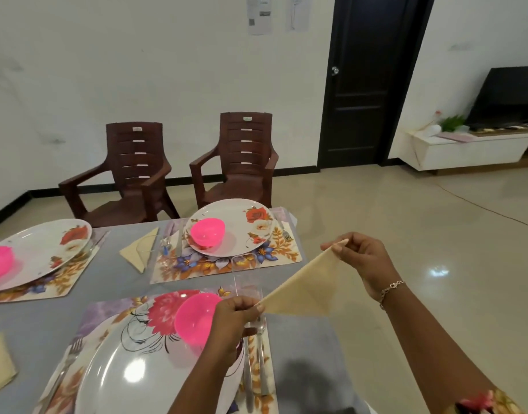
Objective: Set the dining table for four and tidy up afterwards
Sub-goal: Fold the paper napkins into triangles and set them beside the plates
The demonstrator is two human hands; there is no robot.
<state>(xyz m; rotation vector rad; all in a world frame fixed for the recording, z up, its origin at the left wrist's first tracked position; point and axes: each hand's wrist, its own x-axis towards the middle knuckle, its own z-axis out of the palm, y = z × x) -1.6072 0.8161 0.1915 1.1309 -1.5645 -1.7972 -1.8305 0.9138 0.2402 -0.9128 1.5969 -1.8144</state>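
We hold a cream napkin (307,289) stretched between both hands in the air, over the right edge of the grey table (301,339), just right of the near place setting. Our left hand (236,316) reaches in low from the bottom, back of the hand up, and pinches the napkin's lower left corner between thumb and curled fingers. Our right hand (361,258) is raised higher and further right. It pinches the top corner between thumb and fingertips, and a gold bracelet (391,289) sits on its wrist.

The two brown chairs (137,171) beyond the far edge each carry a small white label on the backrest, and printed sheets (259,13) hang on the wall; we cannot read any of them.

The napkin is plain and pale, folded into a triangle with a crease running down from the top corner. Its third point hangs down to the right. Below our left hand a pink bowl (194,318) rests on a white flowered plate (131,369) set on a floral placemat (98,312). A clear glass (245,273) stands just behind the left hand.
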